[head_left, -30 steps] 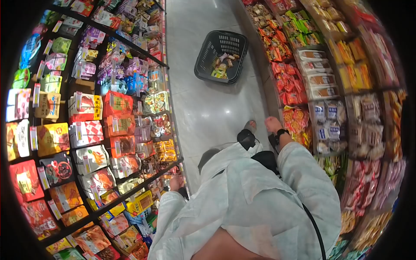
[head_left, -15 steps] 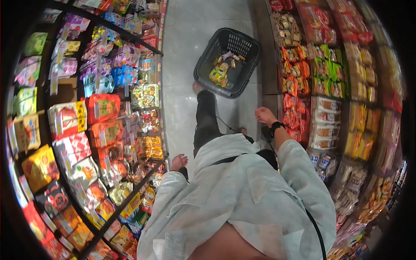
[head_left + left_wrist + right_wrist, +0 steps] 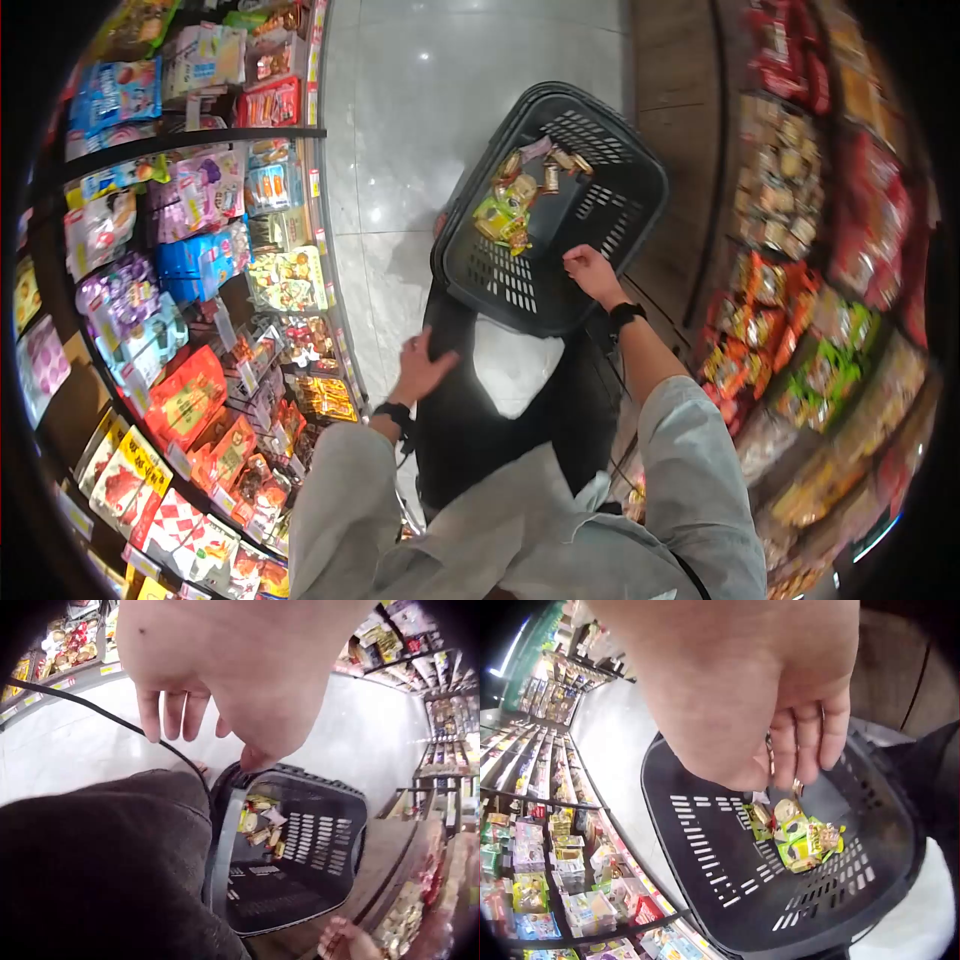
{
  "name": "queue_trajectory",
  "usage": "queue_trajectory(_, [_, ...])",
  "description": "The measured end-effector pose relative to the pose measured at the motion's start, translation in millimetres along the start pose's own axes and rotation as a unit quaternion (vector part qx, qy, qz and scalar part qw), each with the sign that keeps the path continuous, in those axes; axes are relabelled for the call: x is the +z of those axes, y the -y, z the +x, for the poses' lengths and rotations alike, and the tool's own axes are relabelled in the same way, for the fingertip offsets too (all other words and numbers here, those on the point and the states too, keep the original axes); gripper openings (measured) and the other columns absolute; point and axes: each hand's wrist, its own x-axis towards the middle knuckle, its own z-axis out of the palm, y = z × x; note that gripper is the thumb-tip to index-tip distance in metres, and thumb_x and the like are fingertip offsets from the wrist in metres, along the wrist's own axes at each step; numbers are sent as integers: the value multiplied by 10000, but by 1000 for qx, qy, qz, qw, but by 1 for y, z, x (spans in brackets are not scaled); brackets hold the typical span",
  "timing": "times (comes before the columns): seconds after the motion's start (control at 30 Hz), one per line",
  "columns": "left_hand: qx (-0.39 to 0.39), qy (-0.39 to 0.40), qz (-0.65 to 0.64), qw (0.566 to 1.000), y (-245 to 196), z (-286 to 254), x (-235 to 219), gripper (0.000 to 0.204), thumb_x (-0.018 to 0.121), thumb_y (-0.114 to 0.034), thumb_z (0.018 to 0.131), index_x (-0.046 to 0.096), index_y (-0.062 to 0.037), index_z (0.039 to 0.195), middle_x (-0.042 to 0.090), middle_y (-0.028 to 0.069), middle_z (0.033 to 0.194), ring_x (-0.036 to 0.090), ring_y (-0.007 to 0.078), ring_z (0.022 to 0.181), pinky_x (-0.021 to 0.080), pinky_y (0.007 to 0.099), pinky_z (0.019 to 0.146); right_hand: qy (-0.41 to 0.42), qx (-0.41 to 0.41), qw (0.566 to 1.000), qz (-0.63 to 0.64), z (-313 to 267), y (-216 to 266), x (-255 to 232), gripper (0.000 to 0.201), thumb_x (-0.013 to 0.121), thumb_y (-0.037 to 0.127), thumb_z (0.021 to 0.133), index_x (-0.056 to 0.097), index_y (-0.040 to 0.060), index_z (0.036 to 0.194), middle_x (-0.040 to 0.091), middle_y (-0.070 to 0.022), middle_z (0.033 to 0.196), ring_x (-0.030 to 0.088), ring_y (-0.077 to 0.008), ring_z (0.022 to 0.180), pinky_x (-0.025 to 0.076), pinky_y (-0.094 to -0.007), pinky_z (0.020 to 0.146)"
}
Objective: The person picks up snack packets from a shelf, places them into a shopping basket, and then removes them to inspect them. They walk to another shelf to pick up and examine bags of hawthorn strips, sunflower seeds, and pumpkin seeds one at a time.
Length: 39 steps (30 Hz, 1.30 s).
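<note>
A dark grey plastic shopping basket [image 3: 645,165] stands on the floor in front of the person's legs. Inside lie green-and-yellow snack packets [image 3: 505,215] and several small wrapped pieces [image 3: 551,178]. Over the basket's near right side hovers my right hand [image 3: 593,274], its fingers loosely bent and holding nothing. My left hand [image 3: 424,368] hangs beside the left thigh, left of the basket's near end, fingers spread and relaxed. From the left wrist, that hand [image 3: 225,690] appears above the basket's rim with nothing in it.
Packed snack shelves [image 3: 200,200] line the left side, behind a dark rail [image 3: 200,143]. On the right are bins of wrapped sweets [image 3: 780,180] above a wooden base panel [image 3: 675,150]. Grey floor tiles [image 3: 400,120] run ahead. A black cable [image 3: 90,706] crosses the left wrist view.
The person has stepped forward, so the basket now sits closer and larger in the head view. Both hands have come forward, the right one over the basket. The basket's contents look the same.
</note>
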Motion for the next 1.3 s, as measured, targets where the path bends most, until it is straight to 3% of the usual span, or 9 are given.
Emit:
queue_trajectory(0.07, [-50, 21, 34, 998, -43, 2, 7, 825, 791, -410, 782, 435, -154, 1482, 407, 239, 1453, 434, 445, 1313, 444, 525, 1063, 32, -23, 995, -96, 65, -4, 32, 246, 664, 286, 902, 706, 89, 1043, 748, -138, 1005, 712, -322, 991, 545, -393, 901])
queue_trajectory(0.23, [-47, -18, 66, 997, -61, 23, 10, 675, 780, -344, 775, 537, -155, 1376, 478, 228, 1357, 480, 436, 1250, 468, 530, 1014, 112, 34, 972, -205, 219, -53, 91, 598, 760, 403, 800, 619, 116, 1305, 696, -236, 1174, 663, -396, 1118, 519, -454, 959])
queue_trajectory(0.4, [-54, -23, 77, 995, -71, 34, 7, 636, 786, -303, 766, 569, -135, 1341, 495, 227, 1333, 500, 444, 1217, 455, 528, 1019, -45, 103, 956, -271, 278, -94, 161, 1077, 905, 429, 666, 290, 170, 1511, 485, -249, 1398, 499, -464, 1291, 453, -519, 1034])
queue_trajectory(0.5, [-75, 2, 67, 995, -69, 36, 5, 654, 787, -293, 780, 546, -100, 1357, 472, 239, 1341, 462, 433, 1250, 394, 530, 1075, -138, 126, 956, -228, 278, -86, 187, 1104, 927, 461, 625, 315, 164, 1494, 408, -230, 1448, 402, -495, 1351, 423, -539, 1056])
queue_trajectory(0.67, [-64, 2, 82, 995, -88, 45, 3, 645, 786, -287, 781, 548, -104, 1353, 474, 226, 1326, 465, 432, 1239, 395, 528, 1073, -122, 2, 986, -110, 277, -100, 199, 651, 823, 268, 804, 464, 73, 1310, 623, -268, 1167, 618, -477, 1069, 506, -509, 922])
queue_trajectory(0.8, [-71, -3, 75, 995, -96, 46, 3, 635, 780, -294, 784, 552, -102, 1345, 483, 224, 1314, 468, 432, 1239, 402, 530, 1064, -118, -38, 986, -115, 266, -93, 187, 473, 759, 191, 836, 512, 47, 1213, 671, -253, 1027, 627, -474, 1045, 506, -519, 892])
queue_trajectory(1.03, [-79, -3, 94, 992, -102, 43, 11, 593, 761, -326, 787, 577, -119, 1311, 514, 251, 1302, 502, 451, 1203, 469, 530, 997, -106, -56, 977, -174, 248, -91, 127, 422, 811, 220, 794, 654, 52, 1148, 678, -245, 1022, 631, -449, 1027, 508, -491, 925])
queue_trajectory(1.13, [-81, -5, 94, 992, -102, 42, 16, 583, 750, -334, 794, 581, -111, 1305, 520, 256, 1292, 504, 453, 1198, 467, 533, 996, -7, 15, 1000, -25, 248, -74, 95, 513, 803, 191, 769, 641, 64, 1239, 700, -241, 1072, 642, -435, 1072, 503, -485, 940])
queue_trajectory(1.3, [-81, -6, 95, 992, -103, 43, 18, 577, 741, -323, 800, 581, -89, 1303, 523, 260, 1285, 509, 452, 1186, 469, 529, 993, 89, -147, 966, -195, 262, -25, 60, 504, 783, 162, 787, 627, 55, 1254, 705, -245, 1091, 647, -422, 1098, 500, -496, 950])
